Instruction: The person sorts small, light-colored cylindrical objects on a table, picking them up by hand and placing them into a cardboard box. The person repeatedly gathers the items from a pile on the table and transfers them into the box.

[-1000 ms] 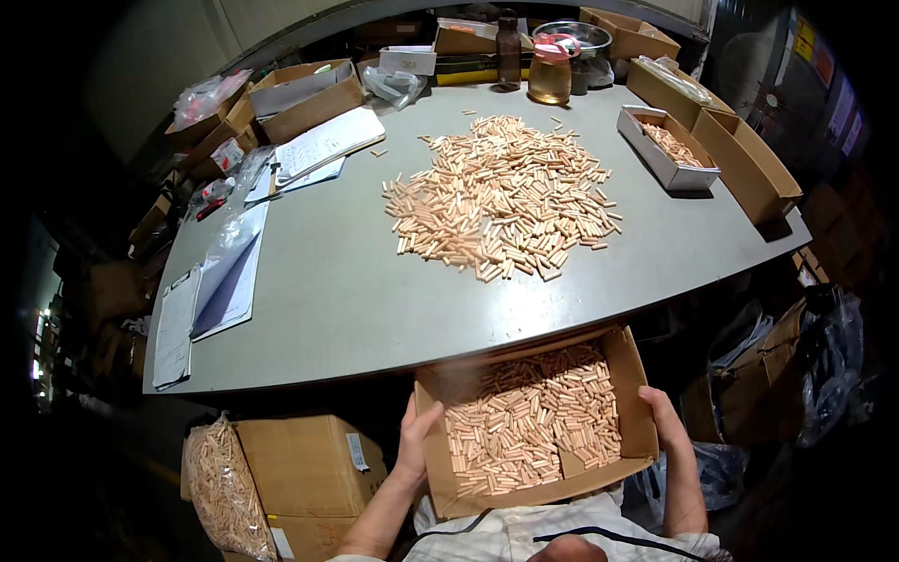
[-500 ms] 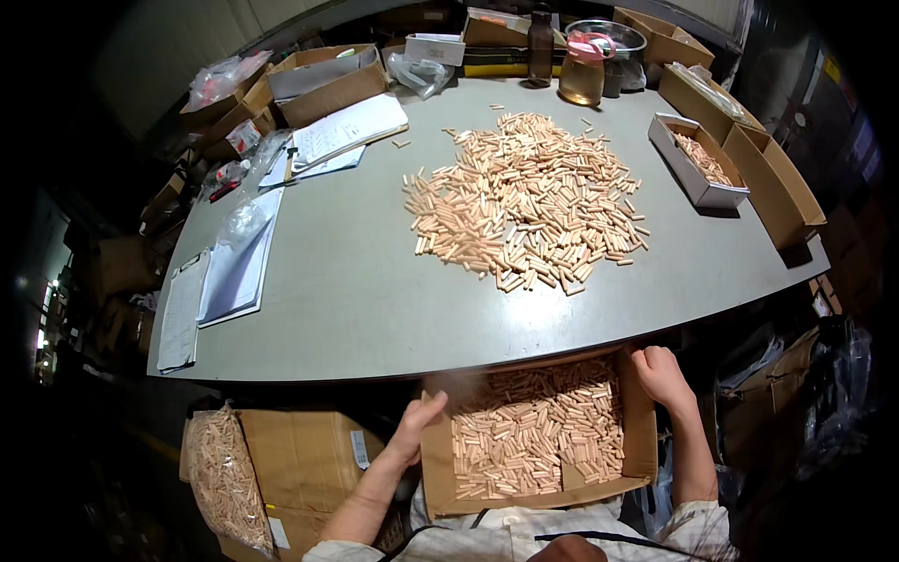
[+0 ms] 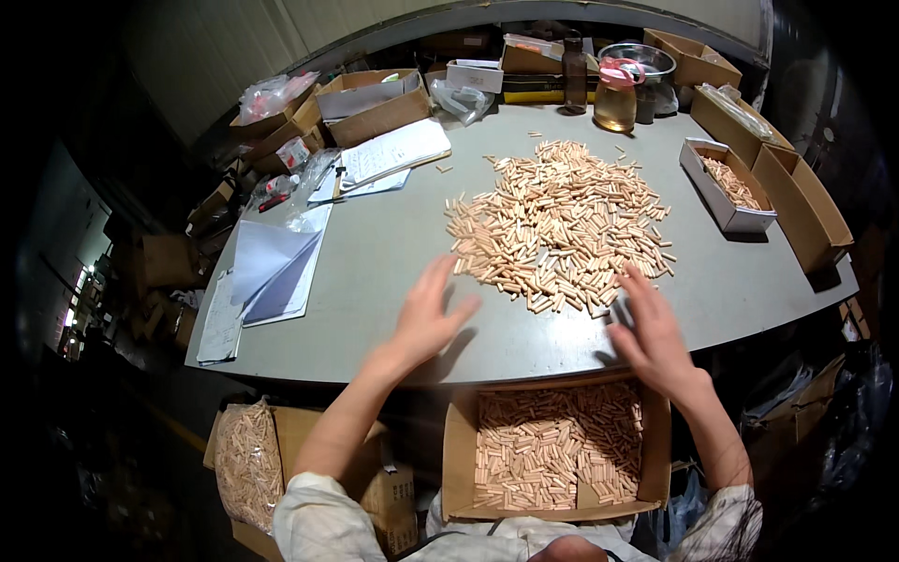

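A wide heap of short wooden dowels [image 3: 571,220] lies on the grey table [image 3: 375,272]. Over the table's near part, my left hand [image 3: 427,314] is open with fingers spread, left of the heap's near edge. My right hand [image 3: 651,332] is open too, its fingertips by the heap's near right edge. Both hands are empty. Below the table's front edge, a cardboard box [image 3: 461,468] in front of my body holds many more dowels [image 3: 552,450]; neither hand touches it.
A small white box [image 3: 709,192] of dowels stands at the right beside long cardboard trays [image 3: 805,201]. Clipboards and papers [image 3: 272,267] lie at the left. A jug [image 3: 615,103] and a dark bottle [image 3: 574,75] stand at the back. A bag of dowels [image 3: 249,459] sits lower left.
Both hands have let go of the cardboard box's sides and moved up over the table towards the heap, opening. The view has shifted slightly. A sheet of the left-hand papers now stands lifted.
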`<control>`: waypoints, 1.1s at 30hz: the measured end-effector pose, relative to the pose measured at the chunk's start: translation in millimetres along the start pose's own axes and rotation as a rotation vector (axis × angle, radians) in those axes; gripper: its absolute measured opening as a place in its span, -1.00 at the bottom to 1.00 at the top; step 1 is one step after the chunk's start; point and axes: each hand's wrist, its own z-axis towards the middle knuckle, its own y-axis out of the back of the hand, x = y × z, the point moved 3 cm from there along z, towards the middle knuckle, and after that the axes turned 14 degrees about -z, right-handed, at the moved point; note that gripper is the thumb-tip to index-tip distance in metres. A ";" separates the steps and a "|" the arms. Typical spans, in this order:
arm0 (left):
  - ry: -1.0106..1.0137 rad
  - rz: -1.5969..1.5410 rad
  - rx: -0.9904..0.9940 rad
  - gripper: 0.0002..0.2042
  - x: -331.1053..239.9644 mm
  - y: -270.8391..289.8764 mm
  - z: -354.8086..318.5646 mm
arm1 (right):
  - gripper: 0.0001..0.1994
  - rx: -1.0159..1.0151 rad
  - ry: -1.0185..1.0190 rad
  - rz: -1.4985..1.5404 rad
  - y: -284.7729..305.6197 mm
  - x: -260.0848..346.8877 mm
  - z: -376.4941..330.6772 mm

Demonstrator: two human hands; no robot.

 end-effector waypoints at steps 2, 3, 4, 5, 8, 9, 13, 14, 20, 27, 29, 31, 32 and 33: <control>-0.133 0.341 0.032 -0.23 8.9 -30.3 17.8 | -0.12 0.142 0.086 -0.165 -39.6 11.3 16.0; -0.129 0.401 0.078 -0.20 1.0 -44.1 24.2 | -0.08 0.129 0.108 -0.161 -56.5 14.7 21.8; -0.119 0.466 0.121 -0.17 -4.7 -51.3 26.9 | -0.08 0.176 0.145 -0.202 -64.7 21.3 31.7; -0.163 0.464 0.173 -0.17 -9.1 -59.8 29.5 | -0.07 0.227 0.174 -0.251 -70.0 22.6 40.0; -0.261 0.449 0.319 -0.21 -21.1 -74.6 25.6 | -0.08 0.181 0.190 -0.261 -77.7 17.5 46.3; -0.276 0.434 0.314 -0.23 -21.9 -76.4 19.2 | -0.08 0.185 0.191 -0.257 -76.5 17.2 46.8; -0.285 0.387 0.307 -0.24 -31.0 -68.6 -19.2 | -0.10 0.236 0.271 -0.294 -54.1 38.4 21.7; -0.264 0.365 0.322 -0.22 -35.0 -66.8 -26.7 | -0.09 0.256 0.259 -0.304 -53.3 41.6 13.3; -0.214 0.394 0.335 -0.09 -48.5 -59.9 -59.5 | -0.03 0.283 0.277 -0.303 -44.0 68.7 -7.4; -0.181 0.454 0.289 0.01 -46.0 -69.2 -59.3 | 0.03 0.346 0.318 -0.318 -42.4 70.0 -1.8; -0.167 0.455 0.313 -0.01 -47.5 -68.5 -59.5 | 0.00 0.298 0.217 -0.359 -39.1 60.1 0.9; -0.176 0.466 0.318 0.01 -47.2 -68.8 -58.9 | 0.04 0.355 0.199 -0.323 -38.5 53.0 -3.2; -0.181 0.472 0.321 0.02 -47.3 -69.5 -58.3 | 0.05 0.369 0.212 -0.297 -35.3 52.0 -4.4; -0.183 0.466 0.320 0.02 -47.3 -70.6 -57.5 | 0.06 0.383 0.224 -0.272 -31.1 51.6 -5.3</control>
